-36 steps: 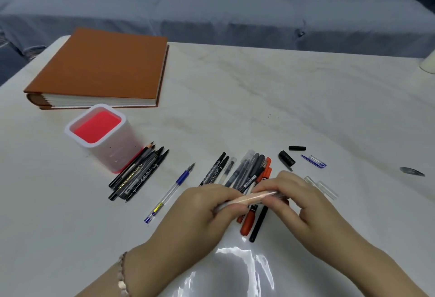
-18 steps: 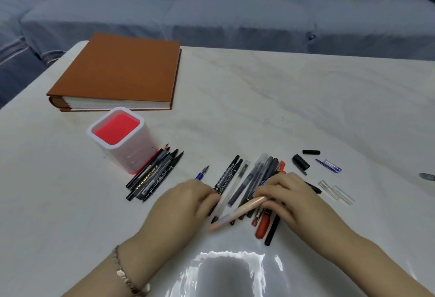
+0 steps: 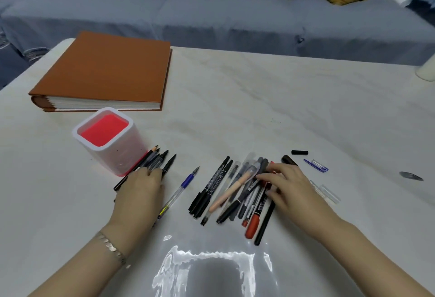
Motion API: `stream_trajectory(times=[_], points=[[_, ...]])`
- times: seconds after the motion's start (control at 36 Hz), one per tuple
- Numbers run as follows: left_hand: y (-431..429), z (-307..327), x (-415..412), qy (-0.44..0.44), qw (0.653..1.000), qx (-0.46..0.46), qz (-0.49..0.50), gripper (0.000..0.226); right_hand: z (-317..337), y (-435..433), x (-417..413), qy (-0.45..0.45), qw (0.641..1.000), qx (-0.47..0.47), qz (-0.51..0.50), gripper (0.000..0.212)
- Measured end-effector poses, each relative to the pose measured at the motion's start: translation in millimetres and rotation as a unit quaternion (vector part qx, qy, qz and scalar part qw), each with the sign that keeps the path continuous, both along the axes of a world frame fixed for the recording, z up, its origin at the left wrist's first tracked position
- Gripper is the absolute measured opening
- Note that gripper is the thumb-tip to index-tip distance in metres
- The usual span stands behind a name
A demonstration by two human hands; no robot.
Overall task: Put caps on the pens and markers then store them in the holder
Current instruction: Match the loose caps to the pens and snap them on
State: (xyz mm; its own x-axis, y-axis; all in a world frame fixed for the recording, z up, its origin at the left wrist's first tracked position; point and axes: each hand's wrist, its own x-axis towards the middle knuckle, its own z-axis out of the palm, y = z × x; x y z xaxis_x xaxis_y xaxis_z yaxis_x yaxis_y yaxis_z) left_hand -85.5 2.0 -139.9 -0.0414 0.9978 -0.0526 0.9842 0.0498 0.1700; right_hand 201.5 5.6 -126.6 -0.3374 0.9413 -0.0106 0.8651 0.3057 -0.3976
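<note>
On the pale counter (image 3: 259, 108) the left hand (image 3: 138, 190) lies flat, grip empty, on uncapped pens (image 3: 162, 160) against the holder (image 3: 117, 155). The right hand (image 3: 289, 188) rests likewise on the middle pile (image 3: 235, 190). A careless sweep could tip the holder or smear ink.

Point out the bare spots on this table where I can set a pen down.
Bare: the wide table stretch beyond the clutter, right of the orange book; also the near-left corner, before the holder. Crowded: the strip from holder to loose caps, filled by marker bunch, blue pen, pen pile, left hand and right hand.
</note>
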Motion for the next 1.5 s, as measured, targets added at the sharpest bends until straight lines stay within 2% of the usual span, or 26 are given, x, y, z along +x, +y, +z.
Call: stream_trajectory(times=[0.17,0.31,0.42,0.69,0.83,0.94,1.0,1.14,1.25,1.31,1.36,1.44,1.5], points=[[4.5,1.4,15.0,-0.04,0.999,-0.006,0.006,0.009,6.3,-11.7,41.3,-0.003,0.997,-0.019,-0.072,0.027],[-1.1,15.9,42.1,-0.155,0.988,0.014,-0.004,0.02,5.0,-5.5,62.4,-0.029,0.989,-0.02,-0.142,0.023],[-7.3,29.3,58.3,-0.209,0.977,0.031,-0.03,0.022,2.8,-1.3,57.8,-0.038,0.988,-0.038,-0.144,0.027],[-20.4,39.2,69.5,-0.273,0.955,0.039,-0.11,0.014,-6.5,-1.8,46.7,-0.029,0.986,-0.05,-0.155,0.026],[-23.2,39.6,73.5,-0.294,0.948,0.033,-0.116,0.012,-2.6,-6.6,49.7,0.042,0.984,-0.025,-0.171,0.02],[-25.4,42.2,75.9,-0.31,0.94,0.037,-0.138,0.009,16.2,-13.8,42.1,0.185,0.964,-0.001,-0.191,0.021],[-26.1,41.6,76.3,-0.299,0.94,0.041,-0.157,0.009,26.1,-17.3,36.4,0.216,0.959,-0.001,-0.182,0.023],[-26.9,42.8,76.8,-0.305,0.937,0.047,-0.163,0.019,30.1,-16.0,31.8,0.141,0.974,0.043,-0.174,0.019],[-26.7,43.1,76.2,-0.302,0.938,0.057,-0.161,0.015,14.3,-9.4,39.7,0.05,0.979,-0.005,-0.199,0.017],[-26.5,42.7,75.4,-0.299,0.939,0.058,-0.159,0.011,8.2,-9.6,42.6,0.034,0.977,-0.022,-0.21,0.015],[-26.4,42.9,74.7,-0.295,0.941,0.06,-0.155,0.011,8.9,-12.2,42.3,0.067,0.975,-0.015,-0.213,0.014],[-26.1,43.6,74.9,-0.302,0.94,0.058,-0.148,0.015,22.4,-18.7,35.1,0.19,0.96,-0.013,-0.205,0.024],[-26.8,44.1,75.6,-0.307,0.939,0.055,-0.148,0.017,33.2,-24.3,28.0,0.242,0.955,-0.01,-0.171,0.029]])
